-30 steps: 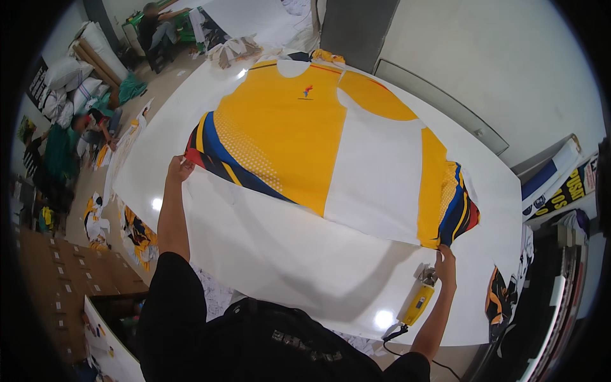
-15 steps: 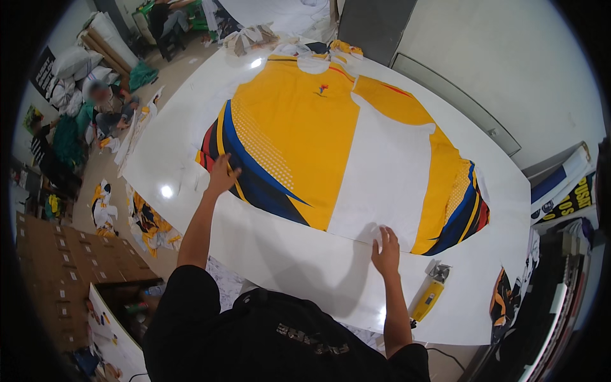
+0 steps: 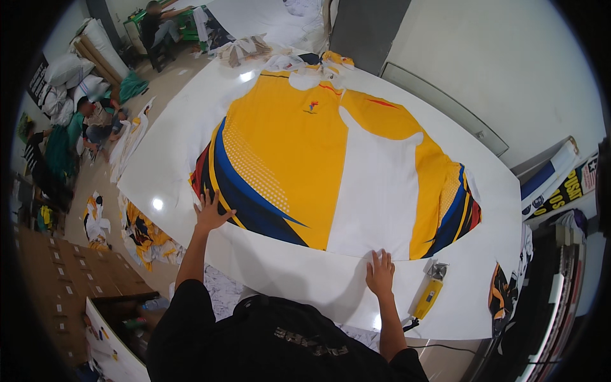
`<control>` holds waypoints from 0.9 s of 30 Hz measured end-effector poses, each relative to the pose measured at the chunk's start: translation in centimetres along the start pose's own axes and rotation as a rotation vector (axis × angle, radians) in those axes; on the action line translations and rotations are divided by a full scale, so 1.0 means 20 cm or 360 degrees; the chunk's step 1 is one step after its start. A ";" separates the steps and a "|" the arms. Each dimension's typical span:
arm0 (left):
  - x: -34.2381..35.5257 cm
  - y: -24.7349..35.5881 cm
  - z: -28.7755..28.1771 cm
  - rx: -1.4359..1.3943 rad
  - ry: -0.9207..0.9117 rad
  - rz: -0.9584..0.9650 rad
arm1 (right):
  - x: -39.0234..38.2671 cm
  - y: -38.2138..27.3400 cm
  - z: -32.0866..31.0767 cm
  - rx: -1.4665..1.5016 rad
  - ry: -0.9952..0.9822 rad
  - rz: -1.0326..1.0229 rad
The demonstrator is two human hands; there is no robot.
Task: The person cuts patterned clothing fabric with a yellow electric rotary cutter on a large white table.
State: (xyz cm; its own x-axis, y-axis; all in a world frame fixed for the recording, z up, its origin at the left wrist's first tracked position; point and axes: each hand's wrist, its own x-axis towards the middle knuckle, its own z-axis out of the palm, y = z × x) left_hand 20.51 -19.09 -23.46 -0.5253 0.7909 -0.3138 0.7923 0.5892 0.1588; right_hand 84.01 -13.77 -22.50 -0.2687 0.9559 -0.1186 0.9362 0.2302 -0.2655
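Observation:
Yellow printed fabric (image 3: 305, 165) lies spread over the white table, with blue, dark and red stripes at its lower left and lower right. A white fabric section (image 3: 375, 191) runs between its yellow areas. My left hand (image 3: 213, 213), fingers spread, rests flat on the dark stripes near the left edge. At the near edge of the white section, my right hand (image 3: 380, 274) lies with fingers outstretched, its tips touching or just by the hem. A yellow handheld electric cutter (image 3: 429, 299) lies right of my right hand.
The white table (image 3: 280, 270) has crumpled fabric scraps (image 3: 245, 49) along its far edge. Dark and orange cloth (image 3: 499, 293) hangs at its right corner. Several people, one a seated person (image 3: 159, 32), are at the left; brown cartons (image 3: 63, 274) stand at lower left.
My left hand has slid nearer to me, its fingers now spread flat on the fabric. My right hand stays by the near edge, its fingers straighter. The view has shifted slightly.

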 end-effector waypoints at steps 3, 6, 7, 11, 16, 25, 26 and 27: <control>-0.03 0.01 -0.02 -0.0006 -0.0015 -0.0013 | -0.08 -0.02 0.01 -0.0047 -0.0015 0.0042; -0.08 -0.02 -0.02 -0.0011 -0.0046 -0.0041 | -0.12 -0.04 0.01 -0.0009 -0.0097 0.0111; -0.09 -0.02 -0.01 -0.0011 -0.0060 -0.0045 | -0.12 -0.03 0.01 0.0000 -0.0069 0.0115; -0.18 -0.08 0.02 -0.0020 -0.0043 -0.0059 | -0.12 -0.03 0.01 0.0037 0.0039 0.0123; -0.22 -0.07 0.03 -0.0017 -0.0063 -0.0070 | -0.16 -0.01 0.02 0.0014 0.0072 0.0210; -0.25 -0.06 0.02 -0.0018 -0.0106 -0.0080 | -0.28 0.02 0.03 -0.0037 0.0038 0.0291; -0.24 -0.05 0.02 -0.0014 -0.0113 -0.0077 | -0.29 0.02 0.02 -0.0031 0.0072 0.0289; -0.23 -0.06 0.02 -0.0027 -0.0056 -0.0061 | -0.29 0.02 0.02 -0.0020 0.0105 0.0278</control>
State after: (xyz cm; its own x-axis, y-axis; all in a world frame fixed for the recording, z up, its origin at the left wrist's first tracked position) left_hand 22.11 -23.56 -22.65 -0.5437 0.7617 -0.3526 0.7663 0.6218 0.1617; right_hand 85.86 -19.24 -22.34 -0.0867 0.9914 -0.0985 0.9702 0.0616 -0.2343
